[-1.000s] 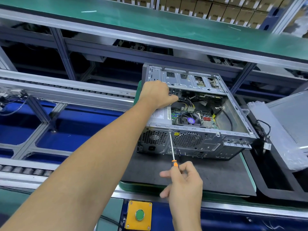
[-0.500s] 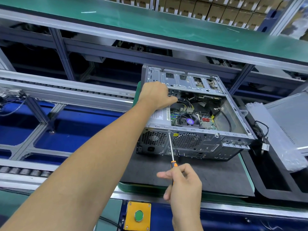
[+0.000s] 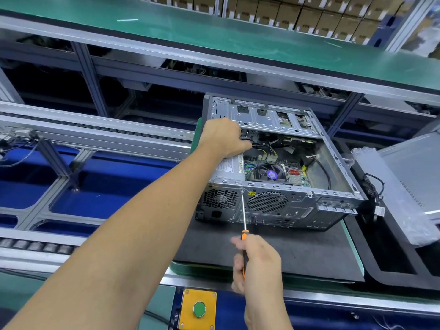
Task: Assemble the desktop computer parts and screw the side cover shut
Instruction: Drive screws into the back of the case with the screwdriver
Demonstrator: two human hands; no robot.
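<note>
An open desktop computer case (image 3: 297, 206) lies on its side on a dark mat (image 3: 297, 253), its rear panel facing me and its motherboard and fan exposed. My left hand (image 3: 223, 136) reaches over the case's left edge and grips the power supply unit (image 3: 228, 166) inside, fingers curled over its far end among black cables. My right hand (image 3: 257, 263) grips the orange-and-black handle of a screwdriver (image 3: 243, 210). Its tip meets a screw at the top of the rear panel, between the two round vents. The side cover (image 3: 414, 177) lies to the right, partly in plastic wrap.
A yellow box with a green button (image 3: 198, 308) sits at the front rail. A roller conveyor (image 3: 95, 129) runs on the left. A loose black cable (image 3: 376, 194) hangs off the case's right end. A green shelf (image 3: 214, 32) spans above, with cardboard boxes behind.
My right hand's fingers have shifted around the screwdriver handle, which stays on the same screw. My left hand keeps its hold inside the case.
</note>
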